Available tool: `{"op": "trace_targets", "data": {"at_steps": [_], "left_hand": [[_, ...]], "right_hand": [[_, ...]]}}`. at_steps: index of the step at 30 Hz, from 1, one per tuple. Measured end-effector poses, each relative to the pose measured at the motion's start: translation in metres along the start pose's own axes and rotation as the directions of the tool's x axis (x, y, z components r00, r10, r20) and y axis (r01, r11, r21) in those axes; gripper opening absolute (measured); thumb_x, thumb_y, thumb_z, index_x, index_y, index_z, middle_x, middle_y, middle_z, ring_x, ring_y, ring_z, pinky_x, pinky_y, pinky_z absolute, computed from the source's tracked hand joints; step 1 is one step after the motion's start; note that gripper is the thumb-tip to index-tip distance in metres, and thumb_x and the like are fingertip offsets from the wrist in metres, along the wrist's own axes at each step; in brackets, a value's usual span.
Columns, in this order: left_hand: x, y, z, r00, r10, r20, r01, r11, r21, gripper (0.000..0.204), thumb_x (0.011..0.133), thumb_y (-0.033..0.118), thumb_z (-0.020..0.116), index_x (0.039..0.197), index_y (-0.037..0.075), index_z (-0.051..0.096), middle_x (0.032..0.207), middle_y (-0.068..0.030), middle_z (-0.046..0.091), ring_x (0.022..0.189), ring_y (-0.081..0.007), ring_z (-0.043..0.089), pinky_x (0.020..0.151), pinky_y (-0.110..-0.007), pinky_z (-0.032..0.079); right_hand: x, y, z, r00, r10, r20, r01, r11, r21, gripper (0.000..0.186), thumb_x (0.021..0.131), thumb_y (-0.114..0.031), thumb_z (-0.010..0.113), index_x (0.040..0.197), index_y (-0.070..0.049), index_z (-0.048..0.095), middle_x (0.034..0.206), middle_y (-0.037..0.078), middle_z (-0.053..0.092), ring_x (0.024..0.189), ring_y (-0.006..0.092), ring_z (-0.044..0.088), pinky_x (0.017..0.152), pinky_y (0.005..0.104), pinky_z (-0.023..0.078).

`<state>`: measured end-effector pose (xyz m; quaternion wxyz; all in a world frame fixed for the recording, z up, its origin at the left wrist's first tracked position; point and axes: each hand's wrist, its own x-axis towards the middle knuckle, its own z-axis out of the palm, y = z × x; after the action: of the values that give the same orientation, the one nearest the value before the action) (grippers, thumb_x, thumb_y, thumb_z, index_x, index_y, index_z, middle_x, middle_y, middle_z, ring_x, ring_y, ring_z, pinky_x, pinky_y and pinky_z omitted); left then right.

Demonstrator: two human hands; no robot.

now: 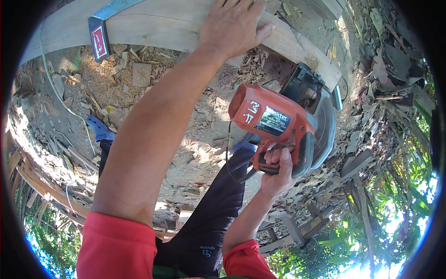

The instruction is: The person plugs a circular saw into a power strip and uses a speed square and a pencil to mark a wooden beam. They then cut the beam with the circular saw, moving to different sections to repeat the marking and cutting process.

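My left hand (231, 27) lies flat with fingers stretched out on a long wooden plank (160, 25) across the top of the view. My right hand (278, 179) is wrapped round the rear handle of a red corded circular saw (278, 114). The saw's black base and front end meet the plank near its right end; whether the blade touches the wood is hidden. On the plank's left part rests a try square (99, 42), its metal blade across the wood and its dark handle hanging over the near edge.
Wood chips, shavings and dry leaves (357, 111) litter the ground. A pale cable (58, 95) runs along the left. The saw's black cord (227, 156) loops beside my leg. Wood offcuts (357, 162) lie at the right, curved wooden pieces (51, 193) at the lower left.
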<state>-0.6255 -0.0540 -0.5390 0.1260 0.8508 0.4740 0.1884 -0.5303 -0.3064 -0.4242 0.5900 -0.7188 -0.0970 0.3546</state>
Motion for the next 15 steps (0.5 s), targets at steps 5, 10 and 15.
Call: {"op": "trace_targets", "data": {"at_steps": [5, 10, 15], "left_hand": [[-0.002, -0.002, 0.004, 1.000, -0.013, 0.007, 0.013, 1.000, -0.006, 0.054, 0.090, 0.045, 0.056, 0.119, -0.001, 0.059, 0.118, -0.0201, 0.058, 0.119, -0.0354, 0.048, 0.112, -0.048, 0.027], [-0.001, -0.001, 0.006, 1.000, -0.013, 0.001, 0.013, 1.000, 0.007, 0.057, 0.092, 0.046, 0.054, 0.123, -0.001, 0.057, 0.124, -0.0214, 0.057, 0.125, -0.0371, 0.046, 0.114, -0.049, 0.025], [-0.001, -0.001, 0.006, 1.000, -0.021, 0.021, 0.020, 1.000, 0.021, 0.057, 0.093, 0.046, 0.052, 0.125, -0.001, 0.056, 0.125, -0.0215, 0.056, 0.127, -0.0371, 0.045, 0.115, -0.048, 0.024]], "right_hand": [[0.004, 0.005, -0.003, 1.000, 0.022, -0.004, -0.022, 0.999, 0.032, 0.016, 0.081, -0.004, 0.065, 0.090, 0.003, 0.054, 0.068, 0.006, 0.051, 0.056, 0.0127, 0.051, 0.050, 0.0271, 0.045], [0.009, 0.000, 0.001, 1.000, -0.002, 0.001, 0.002, 1.000, -0.026, 0.015, 0.083, -0.006, 0.063, 0.091, 0.001, 0.052, 0.067, 0.005, 0.051, 0.056, 0.0121, 0.050, 0.052, 0.0274, 0.045], [0.017, 0.004, -0.002, 0.995, -0.038, 0.088, 0.040, 0.999, -0.026, 0.013, 0.089, -0.010, 0.060, 0.091, -0.002, 0.051, 0.066, 0.003, 0.049, 0.056, 0.0107, 0.048, 0.053, 0.0259, 0.043]]}}
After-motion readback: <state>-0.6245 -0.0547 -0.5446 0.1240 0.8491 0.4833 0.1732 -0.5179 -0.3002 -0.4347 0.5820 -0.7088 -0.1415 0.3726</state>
